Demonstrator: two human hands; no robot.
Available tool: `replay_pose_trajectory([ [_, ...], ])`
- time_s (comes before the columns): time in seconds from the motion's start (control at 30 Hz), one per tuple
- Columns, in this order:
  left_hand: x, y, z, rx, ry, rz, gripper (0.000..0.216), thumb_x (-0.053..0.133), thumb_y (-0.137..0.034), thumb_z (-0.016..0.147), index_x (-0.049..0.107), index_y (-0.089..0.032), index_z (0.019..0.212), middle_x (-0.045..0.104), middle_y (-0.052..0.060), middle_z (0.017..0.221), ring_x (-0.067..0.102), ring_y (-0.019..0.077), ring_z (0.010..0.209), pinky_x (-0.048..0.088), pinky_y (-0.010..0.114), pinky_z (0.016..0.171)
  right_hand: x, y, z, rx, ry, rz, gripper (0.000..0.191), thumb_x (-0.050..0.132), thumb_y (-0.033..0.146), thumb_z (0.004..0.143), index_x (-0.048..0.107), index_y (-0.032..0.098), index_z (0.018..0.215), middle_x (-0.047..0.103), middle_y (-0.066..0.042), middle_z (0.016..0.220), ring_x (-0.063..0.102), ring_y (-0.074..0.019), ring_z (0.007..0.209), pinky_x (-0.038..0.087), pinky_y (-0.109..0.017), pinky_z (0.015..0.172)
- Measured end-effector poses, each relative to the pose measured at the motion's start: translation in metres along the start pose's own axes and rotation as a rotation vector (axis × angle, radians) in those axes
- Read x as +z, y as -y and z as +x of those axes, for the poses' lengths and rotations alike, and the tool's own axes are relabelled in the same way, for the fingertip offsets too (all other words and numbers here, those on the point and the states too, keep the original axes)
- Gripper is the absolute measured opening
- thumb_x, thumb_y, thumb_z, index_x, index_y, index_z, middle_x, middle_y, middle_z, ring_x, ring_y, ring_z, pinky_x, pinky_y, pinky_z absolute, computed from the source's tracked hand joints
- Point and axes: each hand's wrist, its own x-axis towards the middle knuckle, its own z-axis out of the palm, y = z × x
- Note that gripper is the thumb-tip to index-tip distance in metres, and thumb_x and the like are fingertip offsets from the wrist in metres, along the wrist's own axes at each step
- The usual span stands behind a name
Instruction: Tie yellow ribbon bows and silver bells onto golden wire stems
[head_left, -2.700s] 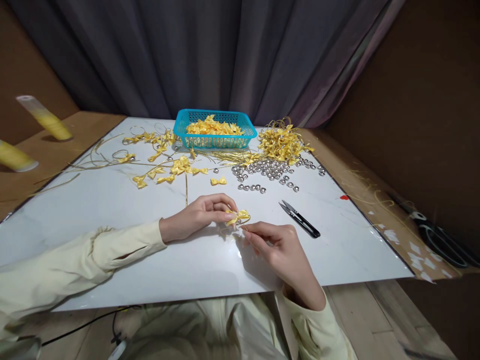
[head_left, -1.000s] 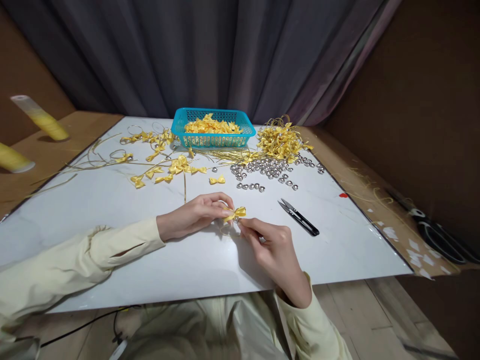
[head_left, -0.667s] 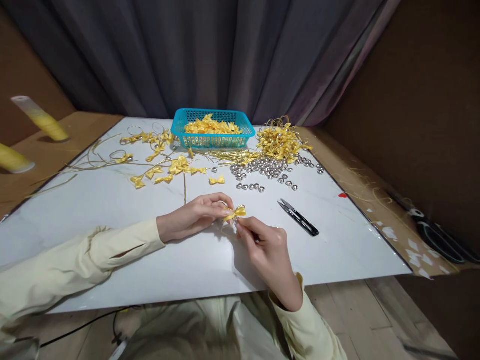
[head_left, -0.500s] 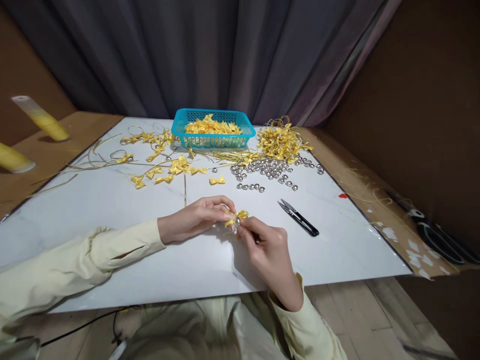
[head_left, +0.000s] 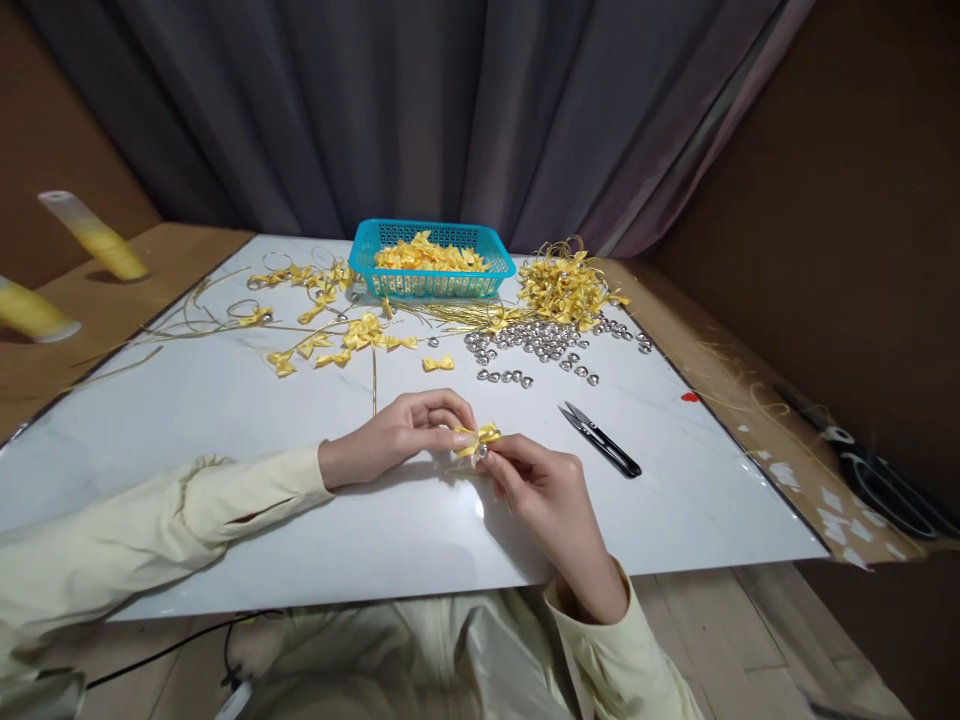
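A small yellow ribbon bow (head_left: pixel 481 437) sits between my two hands near the front middle of the white board (head_left: pixel 225 420). My left hand (head_left: pixel 397 435) pinches the bow's left side, fingers closed on it. My right hand (head_left: pixel 544 490) pinches at the bow's centre, where a small silver bead shows; its fingers are closed there. A thin gold cord loops under the bow on the board.
Black thread snips (head_left: pixel 602 439) lie just right of my hands. Further back are loose silver beads (head_left: pixel 540 345), scattered yellow bows (head_left: pixel 352 335), a finished pile (head_left: pixel 566 285) and a blue basket (head_left: pixel 433 258) of bows. Yellow spools (head_left: pixel 94 235) stand at left, large scissors (head_left: pixel 877 470) at right.
My right hand has moved in from just below the bow to pinch at its centre with the silver bead. The left hand has kept its hold on the bow.
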Motion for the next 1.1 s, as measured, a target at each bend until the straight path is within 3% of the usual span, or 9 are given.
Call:
replay_pose_trajectory([
  [0.23, 0.003, -0.006, -0.001, 0.034, -0.025, 0.131, 0.015, 0.064, -0.024, 0.078, 0.054, -0.016, 0.086, 0.057, -0.002, 0.073, 0.053, 0.0115, 0.071, 0.04, 0.023, 0.067, 0.003, 0.001, -0.001, -0.054, -0.037, -0.042, 0.016, 0.05, 0.02, 0.084, 0.064, 0.016, 0.075, 0.055, 0.002, 0.051, 0.046, -0.0089, 0.044, 0.037, -0.02, 0.048],
  [0.43, 0.001, 0.0, 0.0, 0.15, -0.136, 0.345, 0.018, 0.06, -0.026, 0.081, 0.046, -0.019, 0.09, 0.058, -0.003, 0.072, 0.056, 0.0132, 0.074, 0.042, 0.026, 0.071, -0.009, -0.005, 0.0, -0.018, -0.014, -0.017, 0.013, 0.048, 0.026, 0.088, 0.055, 0.017, 0.094, 0.066, -0.002, 0.067, 0.058, -0.0124, 0.054, 0.045, -0.022, 0.052],
  [0.57, 0.001, 0.003, -0.002, 0.231, -0.203, 0.5, 0.015, 0.056, -0.026, 0.083, 0.044, -0.02, 0.09, 0.06, -0.001, 0.078, 0.059, 0.0134, 0.075, 0.044, 0.026, 0.068, -0.022, 0.001, 0.0, -0.282, -0.166, -0.301, 0.012, 0.049, 0.021, 0.089, 0.054, 0.018, 0.099, 0.065, -0.007, 0.086, 0.059, -0.0167, 0.075, 0.046, -0.028, 0.064],
  [0.7, 0.003, 0.003, -0.005, 0.387, -0.224, 0.638, 0.013, 0.055, -0.024, 0.083, 0.044, -0.019, 0.09, 0.057, -0.001, 0.083, 0.061, 0.0123, 0.074, 0.045, 0.023, 0.063, -0.02, 0.012, 0.008, -0.592, -0.078, -0.606, 0.008, 0.046, 0.02, 0.092, 0.052, 0.017, 0.087, 0.06, -0.006, 0.079, 0.05, -0.0186, 0.075, 0.039, -0.031, 0.065],
  [0.87, 0.004, 0.002, -0.008, 0.52, -0.155, 0.714, 0.011, 0.052, -0.019, 0.084, 0.044, -0.018, 0.092, 0.055, 0.002, 0.087, 0.062, 0.0126, 0.075, 0.045, 0.022, 0.061, -0.014, 0.015, 0.025, -0.744, -0.009, -0.909, 0.022, 0.039, 0.024, 0.095, 0.049, 0.017, 0.076, 0.056, -0.006, 0.071, 0.044, -0.0195, 0.068, 0.032, -0.032, 0.062],
  [0.97, 0.004, -0.002, -0.008, 0.452, -0.148, 0.599, 0.014, 0.054, -0.022, 0.084, 0.044, -0.018, 0.092, 0.056, 0.001, 0.084, 0.06, 0.0128, 0.076, 0.043, 0.022, 0.062, -0.018, 0.012, 0.027, -0.731, 0.01, -0.797, 0.024, 0.041, 0.031, 0.095, 0.045, 0.019, 0.075, 0.053, -0.004, 0.07, 0.044, -0.0184, 0.067, 0.034, -0.031, 0.062],
  [1.1, 0.003, -0.012, -0.006, 0.283, -0.11, 0.291, 0.02, 0.059, -0.025, 0.083, 0.043, -0.018, 0.093, 0.058, -0.001, 0.077, 0.055, 0.0112, 0.074, 0.042, 0.023, 0.068, -0.023, 0.006, 0.02, -0.478, -0.041, -0.352, 0.017, 0.056, 0.034, 0.087, 0.046, 0.02, 0.088, 0.056, -0.004, 0.082, 0.053, -0.0169, 0.076, 0.042, -0.03, 0.067],
])
